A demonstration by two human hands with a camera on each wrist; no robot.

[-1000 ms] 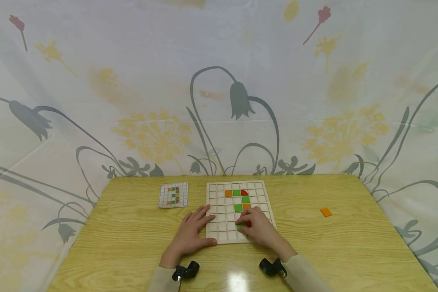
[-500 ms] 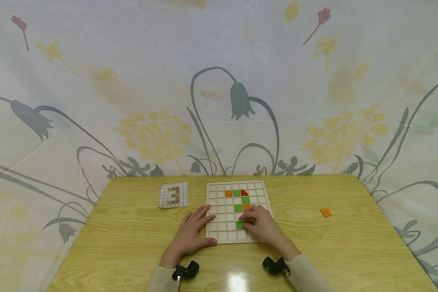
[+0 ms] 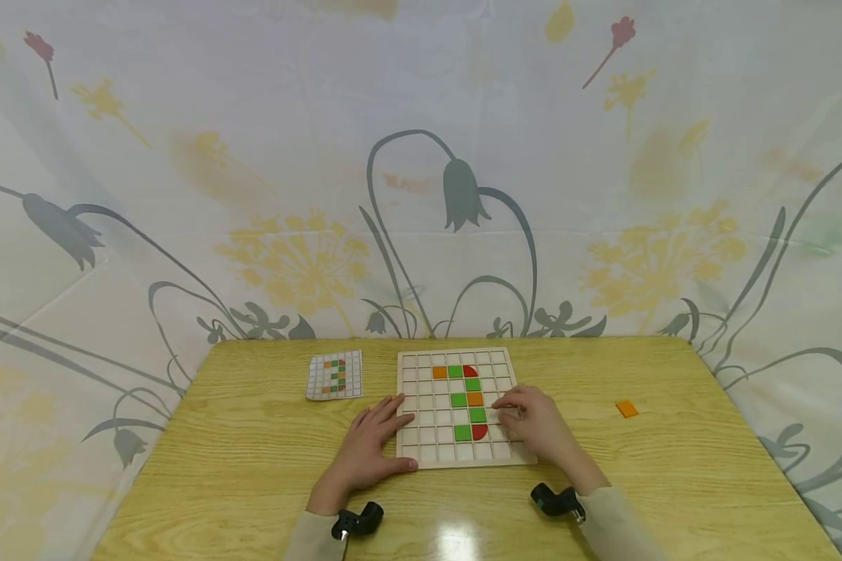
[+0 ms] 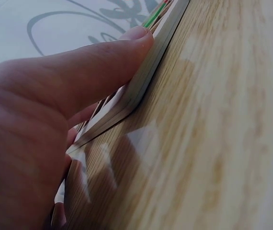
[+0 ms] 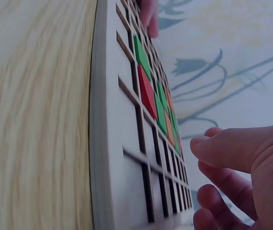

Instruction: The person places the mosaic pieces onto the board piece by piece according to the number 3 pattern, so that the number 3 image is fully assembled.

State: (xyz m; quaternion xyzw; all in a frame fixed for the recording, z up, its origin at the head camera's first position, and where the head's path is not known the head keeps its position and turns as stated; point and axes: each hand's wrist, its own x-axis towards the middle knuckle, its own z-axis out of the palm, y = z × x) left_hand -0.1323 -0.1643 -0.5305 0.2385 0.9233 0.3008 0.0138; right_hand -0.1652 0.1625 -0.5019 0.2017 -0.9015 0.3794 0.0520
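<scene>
A wooden grid board (image 3: 428,437) lies on the table, bearing flat green, orange and red tiles. Two orange squares and several green squares fill cells, such as the green tile (image 3: 477,415) above a red quarter-round tile (image 3: 479,432). My left hand (image 3: 372,444) is spread at the board's near left corner; its fingertips touch the left side and its thumb (image 4: 112,57) rests along the front edge. Over the right part of the board, my right hand (image 3: 536,423) hovers with loosely bent fingers and holds nothing. In the right wrist view its thumb and fingertips are apart.
A small paper card (image 3: 314,382) printed with a coloured grid pattern lies left of the board. One loose orange square tile (image 3: 627,408) sits to the right on the wooden table (image 3: 252,467). A flower-patterned cloth (image 3: 288,156) hangs behind the table.
My right hand has moved right, away from the coloured tiles, and its fingers have parted. The green tile above the lower red one now shows in its cell. My left hand stays put.
</scene>
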